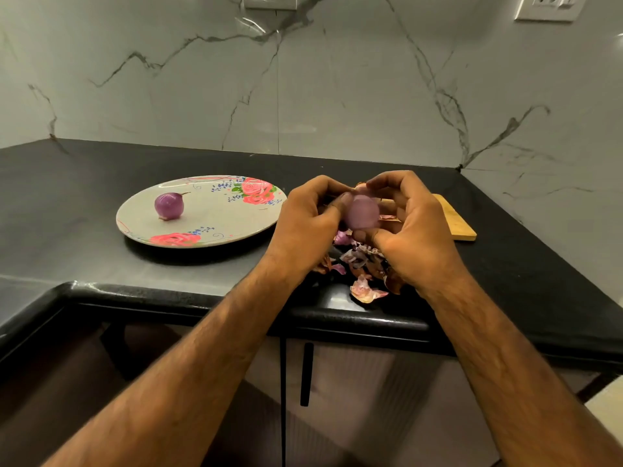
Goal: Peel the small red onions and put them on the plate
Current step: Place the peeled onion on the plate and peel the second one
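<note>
Over the front edge of the black counter (101, 183), right of centre, I log both hands held together around one small onion (362, 212). Left hand (303, 224): fingers curled, thumb pressed on the onion's left side. Right hand (414, 237): fingers curled over the top, thumb under the bulb. Both grips are narrow, with the onion held between them, clear of the counter. Its surface reads pale purple and smooth but blurred; I cannot tell whether any skin is on it. Peel scraps (365, 289) lie in a loose heap on the counter under the hands, reaching the front edge. A wooden board (456, 220) lies behind the right hand, partly hidden. The flowered plate (209, 227) sits left of the hands; a peeled onion (169, 205), darker purple, rests on its left part.
</note>
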